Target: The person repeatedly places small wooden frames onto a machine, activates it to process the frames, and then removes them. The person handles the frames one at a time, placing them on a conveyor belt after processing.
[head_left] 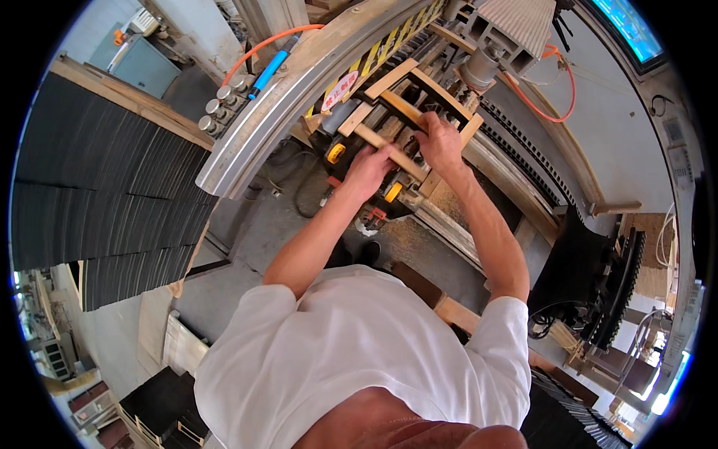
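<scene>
Light wooden bars joined at their corners form a wooden frame [404,161] that lies tilted across the bed of a machine. My left hand [368,170] is closed at its near bar, with the fingertips partly hidden beside the wood. Farther right, my right hand [440,141] is bent over the frame, fingers pinching a middle bar [404,109]. Beyond it another bar [445,94] runs along the far side. Whether these bars belong to one frame or to two lying together, I cannot tell.
Over the frame's far right corner hangs a machine head [479,69]. A metal-edged beam [258,123] with striped tape crosses on the left. Yellow knobs [393,192] stick out at the near side. Stacked dark boards [105,179] stand far left; a black toothed rack [523,150] runs right.
</scene>
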`<state>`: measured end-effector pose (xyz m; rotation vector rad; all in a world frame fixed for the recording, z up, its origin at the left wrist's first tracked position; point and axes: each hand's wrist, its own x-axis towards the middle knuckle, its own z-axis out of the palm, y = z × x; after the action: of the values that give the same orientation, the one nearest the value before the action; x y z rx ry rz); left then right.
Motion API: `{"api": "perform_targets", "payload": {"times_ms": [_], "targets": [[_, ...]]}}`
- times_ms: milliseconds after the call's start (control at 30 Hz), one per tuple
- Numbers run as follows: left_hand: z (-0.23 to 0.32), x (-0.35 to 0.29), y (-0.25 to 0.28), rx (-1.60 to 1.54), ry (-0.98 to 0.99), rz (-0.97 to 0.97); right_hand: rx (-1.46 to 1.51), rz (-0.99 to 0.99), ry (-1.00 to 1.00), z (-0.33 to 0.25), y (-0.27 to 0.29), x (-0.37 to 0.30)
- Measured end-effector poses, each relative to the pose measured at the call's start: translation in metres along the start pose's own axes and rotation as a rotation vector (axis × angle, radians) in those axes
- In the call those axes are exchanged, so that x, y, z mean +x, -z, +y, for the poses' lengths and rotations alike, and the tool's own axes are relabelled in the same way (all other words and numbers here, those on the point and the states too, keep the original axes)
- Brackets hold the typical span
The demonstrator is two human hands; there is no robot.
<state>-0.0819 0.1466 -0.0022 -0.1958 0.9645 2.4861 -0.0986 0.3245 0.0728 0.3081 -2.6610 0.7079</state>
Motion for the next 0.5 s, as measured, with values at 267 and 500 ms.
{"api": "perform_targets", "payload": {"times_ms": [267, 500], "targets": [[0.040, -0.175, 0.067, 0.044, 0.047, 0.054, -0.231, -0.051, -0.008, 0.026, -0.037, 0.062], [0.062, -0.261, 0.121, 0.067, 0.081, 0.131, -0.724, -0.226, 0.066, 0.026, -0.039, 0.110]]}}
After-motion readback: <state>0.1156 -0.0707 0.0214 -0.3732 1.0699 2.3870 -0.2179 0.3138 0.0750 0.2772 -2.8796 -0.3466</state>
